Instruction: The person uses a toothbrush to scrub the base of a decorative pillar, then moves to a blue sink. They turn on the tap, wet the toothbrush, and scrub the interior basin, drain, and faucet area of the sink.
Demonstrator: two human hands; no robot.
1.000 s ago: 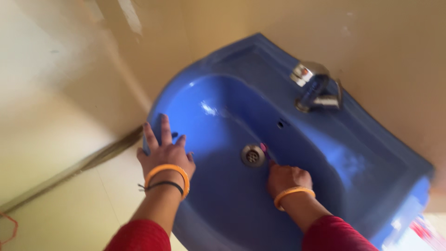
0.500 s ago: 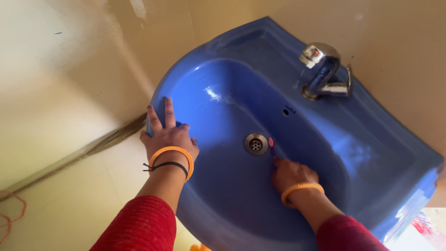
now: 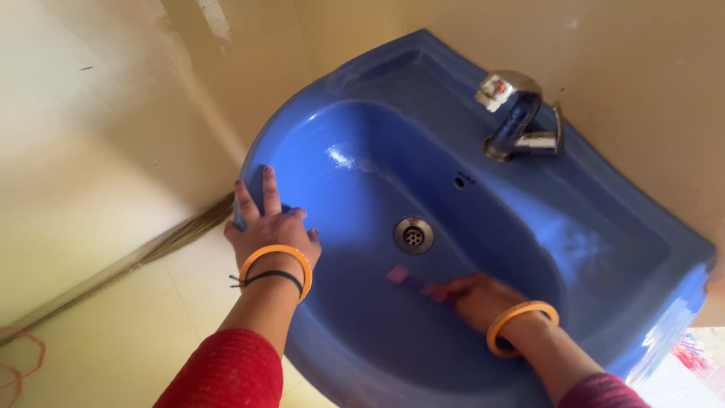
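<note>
A blue washbasin (image 3: 604, 249) is fixed to a cream wall. My left hand (image 3: 270, 227) rests flat on its left rim with the fingers spread; an orange bangle and a black band circle the wrist. Inside the bowl, my right hand (image 3: 477, 297) is closed on a small brush (image 3: 404, 276) with a pink head, blurred by motion. The brush head lies on the bowl's floor, just in front of the metal drain (image 3: 413, 235). An orange bangle sits on the right wrist too. Both sleeves are red.
A chrome tap (image 3: 516, 115) stands on the basin's back ledge, with a small overflow hole (image 3: 458, 183) below it. Cream floor tiles (image 3: 113, 340) lie left of the basin, and a dark seam runs where floor meets wall. An orange cord (image 3: 19, 363) lies at the far left.
My right hand has swung the brush from beside the drain's right edge down and leftward to the bowl floor in front of the drain. My left hand has stayed on the rim.
</note>
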